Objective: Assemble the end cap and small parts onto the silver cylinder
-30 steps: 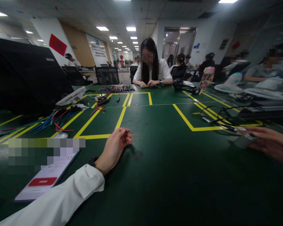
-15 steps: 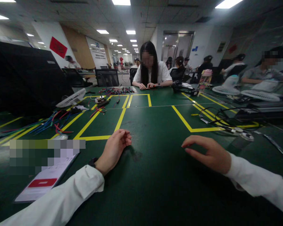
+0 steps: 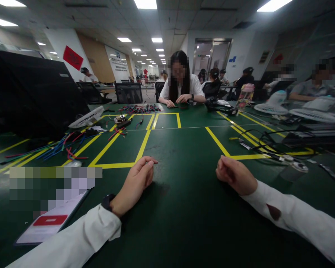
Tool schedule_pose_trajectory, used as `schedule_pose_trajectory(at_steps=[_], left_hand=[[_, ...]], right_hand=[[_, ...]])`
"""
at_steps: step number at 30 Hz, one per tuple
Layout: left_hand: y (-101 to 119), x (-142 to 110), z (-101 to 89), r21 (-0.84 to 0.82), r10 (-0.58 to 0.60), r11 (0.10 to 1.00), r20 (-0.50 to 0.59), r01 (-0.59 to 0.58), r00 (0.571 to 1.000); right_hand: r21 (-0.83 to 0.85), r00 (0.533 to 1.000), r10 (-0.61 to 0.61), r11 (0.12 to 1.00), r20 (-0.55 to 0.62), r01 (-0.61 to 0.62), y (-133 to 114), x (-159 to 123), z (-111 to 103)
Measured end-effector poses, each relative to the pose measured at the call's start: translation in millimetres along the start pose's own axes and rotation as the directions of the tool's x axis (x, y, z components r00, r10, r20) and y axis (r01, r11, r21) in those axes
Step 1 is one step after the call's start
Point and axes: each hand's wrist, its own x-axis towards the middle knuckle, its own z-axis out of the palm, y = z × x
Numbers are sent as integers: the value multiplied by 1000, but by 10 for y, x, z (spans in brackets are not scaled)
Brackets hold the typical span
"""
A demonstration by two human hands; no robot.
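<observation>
My left hand (image 3: 136, 180) is over the green table (image 3: 181, 208), just right of a yellow tape corner. Its fingers are curled in and its thumb lies along the index finger, whose tip reaches to the right; I see nothing held in it. Across a wide gap, my right hand (image 3: 236, 175) is closed in a loose fist, thumb against the fingers, with nothing visible in it. It is just below a line of yellow tape (image 3: 248, 157). The left wrist wears a dark band (image 3: 107, 202).
Left: a partly blurred sheet (image 3: 41, 232), loose wires (image 3: 54, 147), a small fan (image 3: 86, 117) and a black monitor (image 3: 30, 89). Right: a metal can (image 3: 294, 171), black cables (image 3: 264, 139) and a wrench-like tool (image 3: 333, 176). Opposite, a person (image 3: 194, 85) handles something small by a wire pile (image 3: 141, 108).
My right hand has gone from a gap between thumb and fingers to a closed fist and turned. My left index finger now points further right. The view has shifted slightly.
</observation>
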Motion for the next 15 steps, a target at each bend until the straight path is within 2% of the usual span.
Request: schedule_pose_trajectory(at_steps=[5, 8, 10, 12, 13, 14, 15], left_hand=[[-13, -5, -144, -88, -46, 995, 66, 52, 997], [-31, -18, -187, -72, -35, 997, 63, 40, 997], [-38, -30, -190, -53, -20, 998, 52, 23, 998], [-47, -35, -185, -53, -14, 998, 37, 16, 999], [-52, -33, -181, -59, -17, 998, 32, 19, 999], [-59, -28, -179, -67, -23, 997, 33, 25, 999], [-65, -20, -177, -77, -32, 996, 38, 34, 999]], right_hand=[[292, 997, 72, 953, 24, -76, -133, -14, -35], [322, 999, 43, 946, 20, -47, -179, -86, -75], [212, 1000, -9, 977, -5, 10, -166, -161, -112], [-17, 995, -55, 998, -78, 54, -138, -261, -170], [-184, 986, -89, 981, -144, 62, -130, -321, -211], [-372, 966, -148, 926, -212, 61, -131, -385, -262], [-556, 932, -249, 829, -264, 65, -144, -453, -324]])
